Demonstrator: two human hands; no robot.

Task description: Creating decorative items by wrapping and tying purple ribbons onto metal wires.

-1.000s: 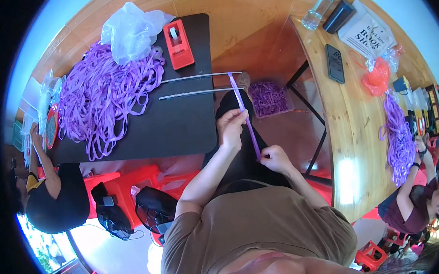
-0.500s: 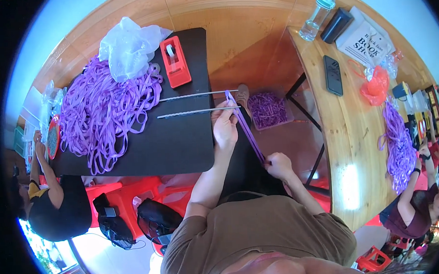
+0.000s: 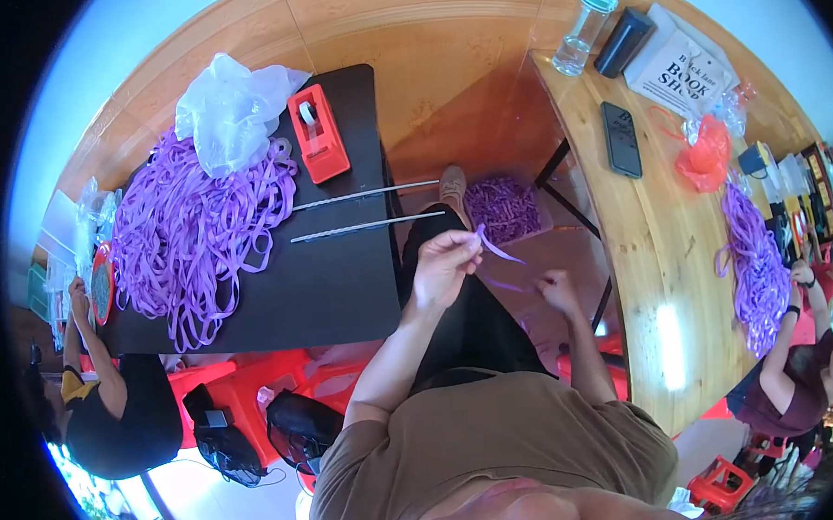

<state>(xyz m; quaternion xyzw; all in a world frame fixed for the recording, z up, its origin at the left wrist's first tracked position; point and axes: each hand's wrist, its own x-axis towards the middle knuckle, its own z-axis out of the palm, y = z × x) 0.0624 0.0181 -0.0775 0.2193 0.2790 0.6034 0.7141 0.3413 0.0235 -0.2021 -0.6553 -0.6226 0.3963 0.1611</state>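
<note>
My left hand [image 3: 447, 270] is raised in front of my lap, its thumb and fingers pinched on a narrow purple ribbon [image 3: 502, 251]. The ribbon's upper end sticks up past the fingertips, and its length hangs off to the right. Lower and further right, my right hand [image 3: 557, 293] is closed, with a blurred purple strip running up to its fingers. Two thin twisted metal rods [image 3: 369, 228] jut side by side over the right edge of the black table [image 3: 343, 291], bare at their tips. A large heap of purple ribbon [image 3: 192, 233] covers that table's left part.
A red tape dispenser [image 3: 319, 139] and a clear plastic bag [image 3: 229, 110] lie on the black table. A tub of purple pieces [image 3: 503, 210] stands on the floor. The wooden table [image 3: 662, 249] holds a phone [image 3: 621, 139], bottle [image 3: 585, 31] and more ribbon [image 3: 756, 264]. People sit at both sides.
The ribbon has come off the rod tips. My left hand has moved right and down, away from the rods, and my right hand has shifted slightly right; the ribbon now hangs slack.
</note>
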